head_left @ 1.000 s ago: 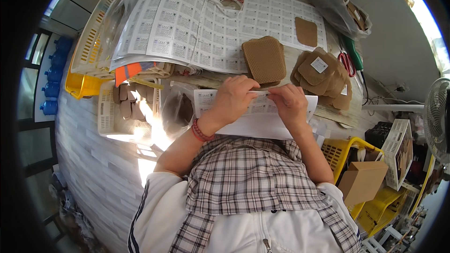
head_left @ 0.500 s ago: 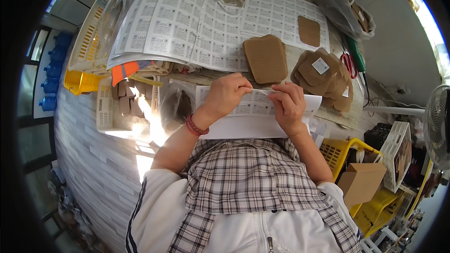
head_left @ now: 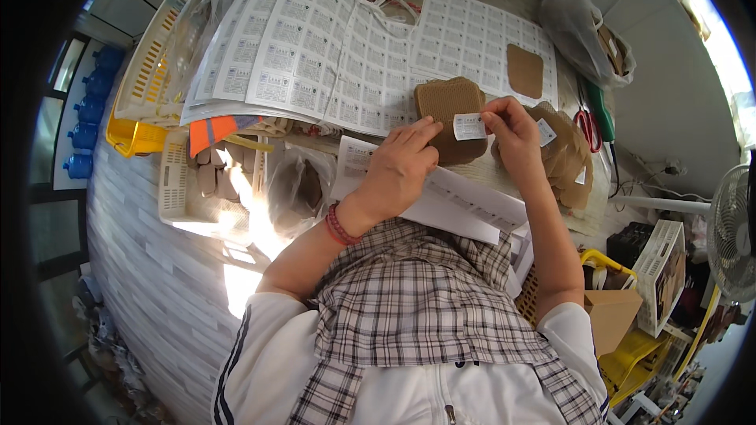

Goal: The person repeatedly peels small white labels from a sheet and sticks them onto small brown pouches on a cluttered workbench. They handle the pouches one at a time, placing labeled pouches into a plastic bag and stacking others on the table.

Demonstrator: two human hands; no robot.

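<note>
Between thumb and forefinger, my right hand (head_left: 513, 132) pinches the right end of a small white printed label (head_left: 470, 127). The label lies over a stack of brown textured rounded pads (head_left: 446, 99) on the table. My left hand (head_left: 400, 164) rests its fingertips at the pads' left edge, fingers stretched out and close together; its palm is hidden. Beneath it, a printed label sheet (head_left: 463, 203) slants across my lap, partly covered by the hand. To the right, a loose pile of brown pads (head_left: 568, 159) carries white labels on some of them.
More label sheets (head_left: 295, 47) cover the table's far side, one bearing a single brown pad (head_left: 525, 71). Red-handled scissors (head_left: 587, 122) and a green-handled tool (head_left: 600, 110) lie at the right. A crate of brown pieces (head_left: 177, 185) stands at left, a fan (head_left: 731, 228) far right.
A label has come off the sheet into my right hand, which has moved up and right to the pads. My left hand has shifted to the stack's left edge. The lap sheet now tilts.
</note>
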